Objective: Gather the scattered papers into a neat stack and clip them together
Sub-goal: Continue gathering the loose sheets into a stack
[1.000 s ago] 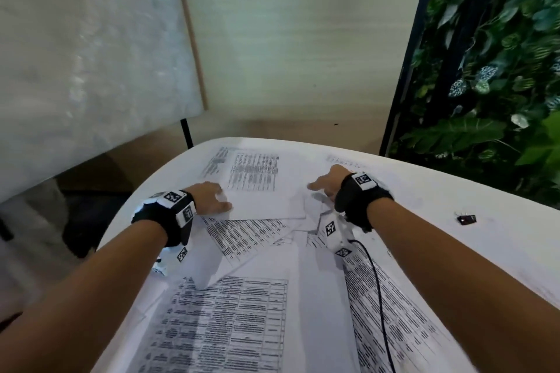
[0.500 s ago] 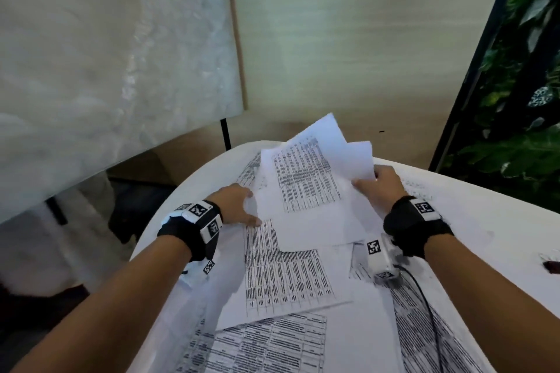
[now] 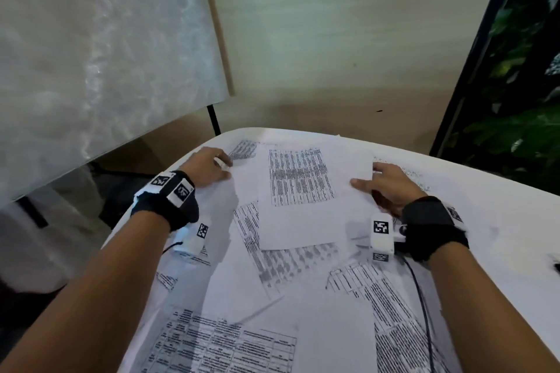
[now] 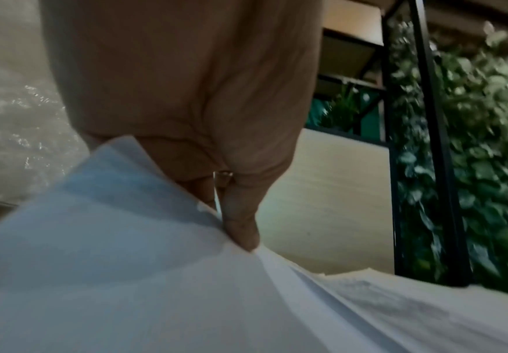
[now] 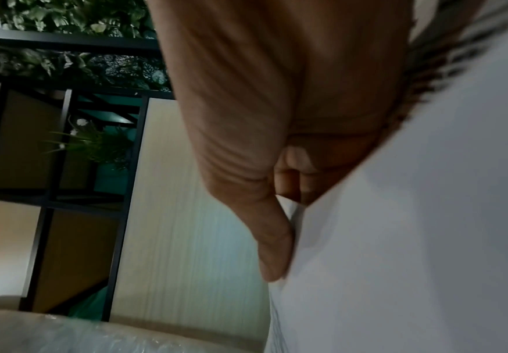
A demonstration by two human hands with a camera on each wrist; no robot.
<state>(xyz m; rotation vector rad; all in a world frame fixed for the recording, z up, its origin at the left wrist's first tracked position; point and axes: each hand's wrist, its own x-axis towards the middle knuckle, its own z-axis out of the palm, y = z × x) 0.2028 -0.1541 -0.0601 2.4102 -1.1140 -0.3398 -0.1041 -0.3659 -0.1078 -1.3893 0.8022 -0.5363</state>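
I hold a printed sheet by its two side edges at the far end of the white worktop. My left hand pinches the left edge, thumb on top and fingers curled beneath; the left wrist view shows the thumb pressed down onto several layered white sheets. My right hand grips the right edge, thumb lying across the top of the page and fingers tucked under it.

The sheet is white, printed with a dense block of black tabular lines across its upper half, its lower part blank. It lies over the other papers, which are spread at odd angles across the worktop toward me: some show narrow columns of text, one near my body carries a ruled table, and several overlap with corners jutting out. They are not yet squared into one stack.

A small dark object sits at the right edge of the worktop, too cut off to identify. Both wrists wear black bands with white marker-tagged cameras.
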